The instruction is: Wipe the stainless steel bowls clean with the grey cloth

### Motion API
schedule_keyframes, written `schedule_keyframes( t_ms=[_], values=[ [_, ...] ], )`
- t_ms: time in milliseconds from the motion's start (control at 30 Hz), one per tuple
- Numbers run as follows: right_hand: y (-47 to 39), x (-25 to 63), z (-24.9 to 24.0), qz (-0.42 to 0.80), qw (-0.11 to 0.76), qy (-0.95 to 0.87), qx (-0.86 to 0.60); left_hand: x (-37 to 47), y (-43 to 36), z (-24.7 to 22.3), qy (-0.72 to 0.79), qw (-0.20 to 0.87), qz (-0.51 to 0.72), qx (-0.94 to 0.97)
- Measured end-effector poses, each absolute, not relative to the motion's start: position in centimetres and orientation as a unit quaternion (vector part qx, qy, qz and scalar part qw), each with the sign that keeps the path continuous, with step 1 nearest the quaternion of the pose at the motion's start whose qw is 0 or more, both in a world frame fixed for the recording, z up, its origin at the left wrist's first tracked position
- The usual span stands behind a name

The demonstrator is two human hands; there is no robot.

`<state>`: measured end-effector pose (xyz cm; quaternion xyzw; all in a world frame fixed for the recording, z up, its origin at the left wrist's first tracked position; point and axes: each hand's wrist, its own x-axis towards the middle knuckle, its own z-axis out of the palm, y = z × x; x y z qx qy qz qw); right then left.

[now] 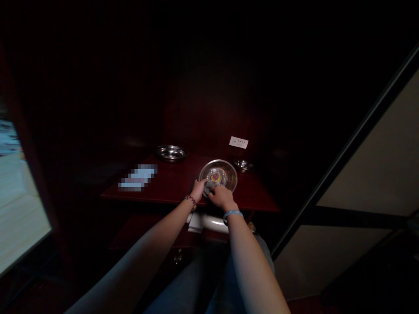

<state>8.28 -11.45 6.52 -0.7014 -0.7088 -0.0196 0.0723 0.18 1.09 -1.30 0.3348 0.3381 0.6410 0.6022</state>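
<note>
Pressure from the right hand (224, 198), closed on a grey cloth (208, 187) inside the tilted metal bowl (226, 175) near the front edge of the shelf (170, 189), risked twisting the bowl out of the left hand (197, 190) gripping its rim and into the small dish (244, 166) just beside it.

A dark red, glossy surface (178, 185), straight along its front edge, carries metal dishes. Toward the back left lies a wide, shallow metal basin (171, 152); toward the back right, a small metal bowl (244, 165). A pale, pixelated item (137, 178) lies flat near the left end. Between the basin and the small bowl, farther forward, is a large metal bowl (226, 173), tilted; in this dim light, whether its underside touches the surface is hard to tell.
</note>
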Motion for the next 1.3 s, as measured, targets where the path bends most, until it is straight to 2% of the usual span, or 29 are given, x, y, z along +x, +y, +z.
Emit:
schedule_keyframes(
  t_ms=[200,400,533,700,833,1300],
  values=[
    [-11.5,8.0,6.1,-0.036,0.064,-0.727,-0.683,0.2,1.3,-1.4,0.356,0.586,0.655,0.318],
    [-11.4,8.1,6.4,-0.051,0.043,-0.681,-0.729,0.4,1.4,-1.6,0.362,0.588,0.648,0.321],
    [-11.4,8.1,6.1,-0.105,0.032,-0.63,-0.769,0.4,1.2,-1.5,0.346,0.597,0.641,0.336],
    [-11.4,8.0,5.7,-0.189,-0.026,-0.589,-0.785,0.3,0.8,-1.3,0.346,0.594,0.64,0.344],
    [-11.1,8.0,5.4,-0.171,-0.032,-0.586,-0.791,0.3,0.6,-1.2,0.348,0.6,0.638,0.333],
    [-10.9,8.0,4.7,-0.083,0.037,-0.631,-0.77,0.2,0.0,-0.6,0.334,0.602,0.632,0.356]
  ],
)
